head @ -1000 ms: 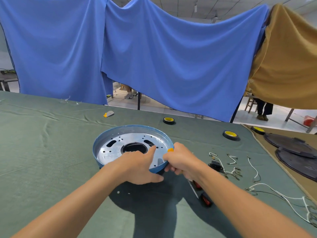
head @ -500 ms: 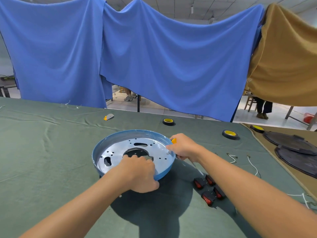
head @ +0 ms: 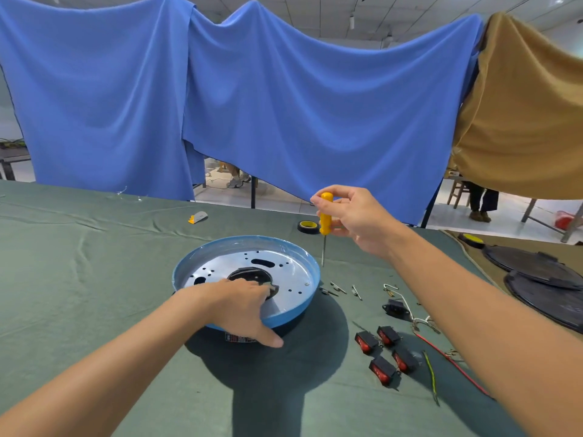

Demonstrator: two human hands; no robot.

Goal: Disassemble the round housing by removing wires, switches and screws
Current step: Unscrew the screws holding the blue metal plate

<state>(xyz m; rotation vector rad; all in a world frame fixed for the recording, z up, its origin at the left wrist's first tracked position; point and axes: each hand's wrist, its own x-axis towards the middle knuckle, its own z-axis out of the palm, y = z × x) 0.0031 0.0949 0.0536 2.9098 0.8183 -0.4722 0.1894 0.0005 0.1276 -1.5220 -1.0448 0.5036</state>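
Right grip (head: pixel 356 222) is up off the housing (head: pixel 189 269) now, fingers pinching the yellow screwdriver (head: pixel 326 216) upright, its tip hanging over the bench (head: pixel 94 279) just beyond the far rim. A second ago it was down at that rim. Left grip (head: pixel 239 307) has shifted too: it straddles the near rim, fingers inside reaching the black centre piece (head: pixel 252 272), thumb down the outer wall. Whether the fingertips pinch that piece, I can't tell. The housing sits mid-bench, open side up. My read: one screw is finished and the tool is being re-aimed. Right of the housing lie screws (head: pixel 337 290), four red switches (head: pixel 383 354) and loose wires (head: pixel 441 351), so plenty is already out. Green cloth covers the bench; a tape roll (head: pixel 307 227) sits toward the far edge and black discs (head: pixel 536 266) at the right edge. Blue and tan drapes (head: pixel 284 105) hang behind.
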